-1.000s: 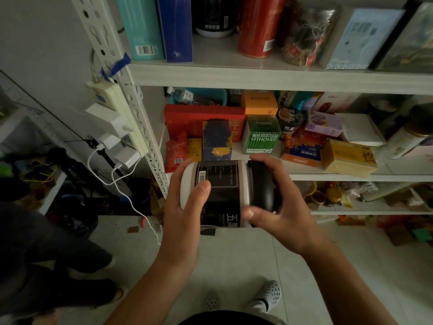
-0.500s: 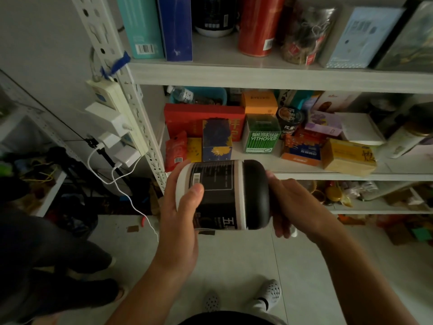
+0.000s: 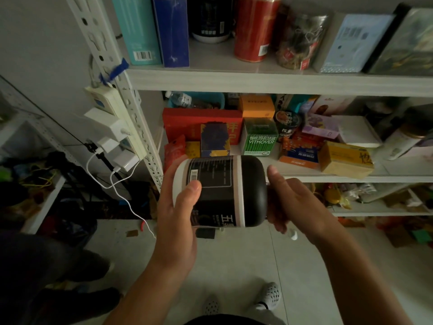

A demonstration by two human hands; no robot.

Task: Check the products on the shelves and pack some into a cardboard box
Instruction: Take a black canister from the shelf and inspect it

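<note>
While both hands hold it in the air, the jar [image 3: 218, 191] lies on its side in front of the middle shelf [image 3: 398, 178], its black lid [image 3: 254, 191] to the right and its white bottom to the left. The left hand [image 3: 180, 207] grasps the bottom end: the thumb presses on the dark label near a small barcode, and the other fingers curl round the far side. The right hand [image 3: 295, 202] cups the lid end, with the thumb pointing up beside the lid and the fingers bent under it.

Most of the right fingers are hidden behind the lid. The label print is too small to read. The goods on the top shelf are cut off by the upper edge of the view, and the lowest shelf is dark and crowded, hard to make out.

Just left of the left hand stands a steel post [image 3: 138, 127] with a power strip [image 3: 112, 118] on it and a white cable [image 3: 127, 202] hanging down. Behind the jar, a green box [image 3: 260, 137] and a yellow box [image 3: 346, 160] sit near the shelf's front edge. Below the hands the tiled floor [image 3: 234, 254] is free, down to two white shoes [image 3: 269, 296].
</note>
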